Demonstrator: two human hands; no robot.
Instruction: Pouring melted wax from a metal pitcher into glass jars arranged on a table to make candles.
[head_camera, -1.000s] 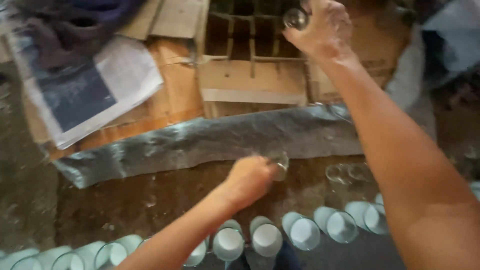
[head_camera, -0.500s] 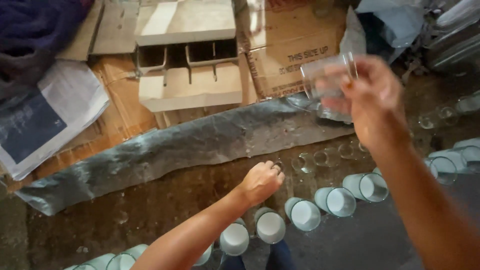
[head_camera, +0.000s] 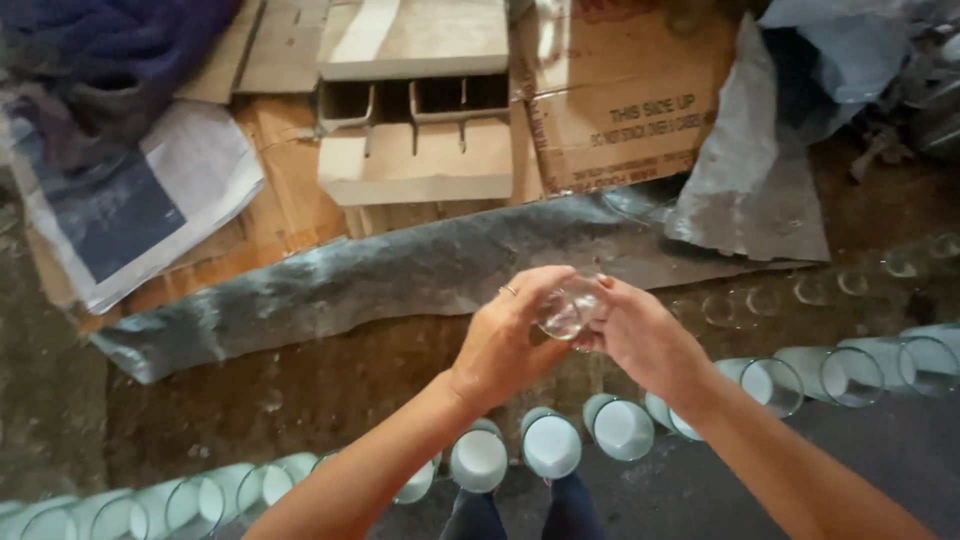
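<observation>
A small clear glass (head_camera: 570, 305) is held between both hands at the middle of the view, above the floor. My left hand (head_camera: 505, 335), with a ring on one finger, grips its left side. My right hand (head_camera: 640, 335) grips its right side. Below the hands a curved row of clear glasses with pale blue-white filling (head_camera: 550, 445) lies on the floor, running from the lower left to the right edge. Several more empty clear glasses (head_camera: 745, 305) stand on the floor to the right of the hands.
A long grey plastic strip (head_camera: 400, 270) lies across the floor beyond the hands. Behind it are an open cardboard box with dividers (head_camera: 415, 130), a second cardboard box (head_camera: 625, 110), newspaper (head_camera: 130, 215), dark cloth (head_camera: 90, 50) and grey sheeting (head_camera: 760, 170).
My right hand has come down from the divided box with the glass. My left hand has risen from the floor to meet it, and both hands now hold the glass together.
</observation>
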